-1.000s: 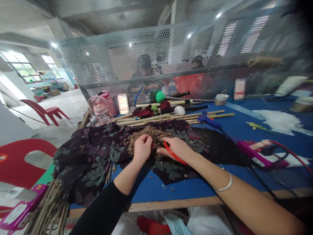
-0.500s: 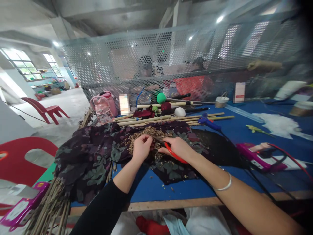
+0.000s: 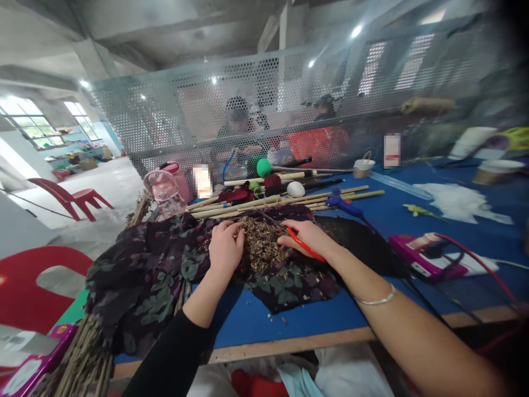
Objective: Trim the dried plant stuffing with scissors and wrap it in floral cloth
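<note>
A heap of brown chopped bits (image 3: pixel 261 242) lies on a dark flowered cloth (image 3: pixel 152 270) spread over the blue table (image 3: pixel 322 317). My left hand (image 3: pixel 225 248) rests curled against the heap's left side, fingers bent and touching the bits. My right hand (image 3: pixel 303 238) presses at the heap's right side and grips red-handled scissors (image 3: pixel 306 249), whose dark blades point back toward the heap's far edge. A silver bangle (image 3: pixel 378 300) sits on my right forearm.
Long pale sticks (image 3: pixel 289 198), coloured balls (image 3: pixel 263 167) and a blue glue gun (image 3: pixel 345 205) lie behind the cloth. A pink bottle (image 3: pixel 167 184) stands at back left. A magenta device with red cable (image 3: pixel 430 259) lies right. A twig bundle (image 3: pixel 82 358) hangs off the near-left edge. People sit behind a perforated screen (image 3: pixel 264 105).
My hands have parted: the left one went left and the right one right, from pinching together over the heap to cupping it on both sides. The view shifted slightly.
</note>
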{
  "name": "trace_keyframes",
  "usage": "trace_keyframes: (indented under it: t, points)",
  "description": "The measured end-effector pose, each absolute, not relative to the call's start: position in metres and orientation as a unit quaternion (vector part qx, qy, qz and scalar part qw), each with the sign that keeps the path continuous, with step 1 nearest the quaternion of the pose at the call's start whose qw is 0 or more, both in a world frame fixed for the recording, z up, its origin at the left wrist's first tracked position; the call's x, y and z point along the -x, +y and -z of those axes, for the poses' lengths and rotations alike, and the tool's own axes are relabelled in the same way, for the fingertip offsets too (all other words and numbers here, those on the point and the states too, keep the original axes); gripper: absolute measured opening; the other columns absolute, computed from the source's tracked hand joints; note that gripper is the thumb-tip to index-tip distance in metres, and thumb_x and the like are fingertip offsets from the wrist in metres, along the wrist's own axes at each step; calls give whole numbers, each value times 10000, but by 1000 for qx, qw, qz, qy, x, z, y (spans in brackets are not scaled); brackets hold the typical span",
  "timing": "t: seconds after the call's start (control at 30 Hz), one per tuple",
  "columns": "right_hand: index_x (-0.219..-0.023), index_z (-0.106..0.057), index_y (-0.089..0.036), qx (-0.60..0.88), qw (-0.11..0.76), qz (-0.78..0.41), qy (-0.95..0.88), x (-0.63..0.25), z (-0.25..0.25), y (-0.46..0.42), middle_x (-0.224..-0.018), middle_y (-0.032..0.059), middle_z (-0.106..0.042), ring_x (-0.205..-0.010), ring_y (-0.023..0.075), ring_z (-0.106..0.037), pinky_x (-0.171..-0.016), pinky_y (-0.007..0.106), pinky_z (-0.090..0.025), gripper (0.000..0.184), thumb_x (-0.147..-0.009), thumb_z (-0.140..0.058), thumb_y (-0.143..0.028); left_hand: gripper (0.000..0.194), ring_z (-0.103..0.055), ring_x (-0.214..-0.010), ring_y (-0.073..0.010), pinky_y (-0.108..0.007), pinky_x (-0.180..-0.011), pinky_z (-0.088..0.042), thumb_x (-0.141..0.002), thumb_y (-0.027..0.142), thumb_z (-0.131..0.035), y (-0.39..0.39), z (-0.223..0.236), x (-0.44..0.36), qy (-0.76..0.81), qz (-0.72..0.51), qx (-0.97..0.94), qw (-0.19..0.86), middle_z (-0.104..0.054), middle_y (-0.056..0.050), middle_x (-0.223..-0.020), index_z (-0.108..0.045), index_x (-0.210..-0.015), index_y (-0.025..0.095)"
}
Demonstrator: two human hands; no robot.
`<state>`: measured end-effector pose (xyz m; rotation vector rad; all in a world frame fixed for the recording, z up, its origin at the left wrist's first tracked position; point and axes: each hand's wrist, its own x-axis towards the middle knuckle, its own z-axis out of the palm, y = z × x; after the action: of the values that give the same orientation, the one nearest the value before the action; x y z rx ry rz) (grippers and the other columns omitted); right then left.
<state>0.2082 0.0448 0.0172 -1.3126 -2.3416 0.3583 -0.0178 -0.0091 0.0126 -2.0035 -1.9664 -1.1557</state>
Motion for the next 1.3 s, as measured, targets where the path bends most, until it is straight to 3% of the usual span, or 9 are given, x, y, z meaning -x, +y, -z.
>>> trace_keyframes:
  t: [0.27, 0.4, 0.5, 0.67, 0.8, 0.93, 1.07, 1.17, 1.3]
  points:
    - [-1080, -593, -148, 458, 300, -125, -828, -213, -18, 48, -657, 45, -634, -612, 171, -574, -600, 241, -395, 517, -773, -524, -558, 193, -550, -869, -218, -330, -773, -429, -828, 263, -514, 2, -21, -29, -466, 89, 880, 20, -638, -74, -857, -683, -914, 227]
    - [-1057, -599, -152, 454, 316, -133, -822, -213, -20, 46, -634, 33, -621, -560, 157, -551, -553, 233, -372, 504, -770, -527, -559, 335, -550, -941, -257, -352, -786, -438, -727, 264, -639, 17, -18, -34, -494, 33, 868, 32, -615, -101, -980, -634, -1060, 227]
    - [-1058, -603, -159, 452, 313, -140, -824, -213, -20, 46, -650, 34, -630, -554, 152, -553, -532, 227, -355, 499, -774, -522, -561, 237, -575, -894, -247, -322, -740, -452, -737, 215, -611, 24, -17, -33, -468, 17, 883, 6, -630, -91, -933, -682, -962, 239]
    - [-1077, -602, -155, 455, 313, -146, -821, -212, -18, 47, -674, 46, -641, -590, 166, -577, -558, 233, -375, 520, -772, -520, -568, 208, -601, -761, -191, -278, -699, -457, -790, 157, -504, 22, -14, -35, -507, 77, 857, -40, -635, -76, -772, -702, -734, 193]
    - [-1074, -603, -164, 462, 295, -156, -822, -210, -15, 48, -623, 27, -619, -581, 169, -576, -562, 236, -380, 505, -777, -514, -563, 209, -604, -818, -179, -285, -772, -457, -815, 185, -494, 17, -10, -19, -534, 283, 792, -93, -668, -73, -848, -701, -834, 189]
    - [-1065, -612, -176, 463, 275, -160, -827, -205, -8, 48, -598, 20, -615, -544, 163, -571, -532, 233, -373, 494, -775, -513, -563, 206, -614, -892, -205, -342, -871, -436, -747, 304, -616, 17, -1, 9, -621, 500, 556, -238, -696, -88, -928, -703, -870, 164]
    - [-1093, -606, -193, 461, 253, -160, -835, -197, -5, 44, -747, 60, -680, -650, 183, -623, -595, 244, -417, 501, -763, -532, -564, 286, -626, -882, -216, -370, -865, -448, -740, 371, -612, 20, 9, 27, -585, 575, 440, -367, -708, -86, -920, -705, -898, 153]
    - [-1098, -601, -201, 459, 235, -161, -842, -192, -6, 41, -834, 78, -697, -723, 203, -643, -639, 261, -438, 502, -754, -547, -563, 261, -634, -873, -212, -371, -869, -449, -772, 341, -572, 20, 10, 30, -574, 565, 471, -359, -712, -78, -921, -708, -901, 160]
    - [-1097, -602, -196, 464, 223, -152, -844, -190, -7, 40, -868, 89, -703, -770, 223, -657, -665, 275, -452, 479, -761, -551, -534, 189, -639, -885, -214, -358, -877, -442, -763, 273, -580, 17, 4, 30, -625, 521, 532, -235, -712, -72, -931, -722, -862, 198]
